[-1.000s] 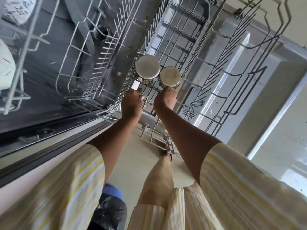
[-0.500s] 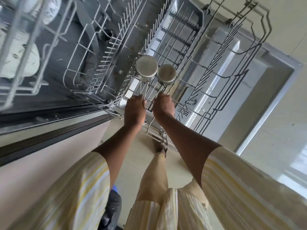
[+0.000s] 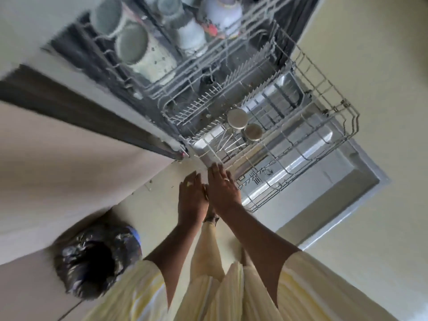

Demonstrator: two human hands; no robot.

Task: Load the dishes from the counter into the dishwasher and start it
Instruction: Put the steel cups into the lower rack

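The left hand [image 3: 193,200] and right hand [image 3: 223,191] hover flat, fingers straight, holding nothing, just before the lower rack [image 3: 323,88], which is pulled out. Two upturned steel cups [image 3: 237,118] stand among its tines. They are likely light, rigid and slick when wet, best gripped around the wall.

1. We see 1 bin [image 3: 92,258], lined with a black bag, its rim blue.
2. It stands on the cream floor [image 3: 150,216], just beside a pale cabinet panel [image 3: 69,172].

Left hand [image 3: 193,198] and right hand [image 3: 223,191] released cups [image 3: 237,118]; withdrawn.
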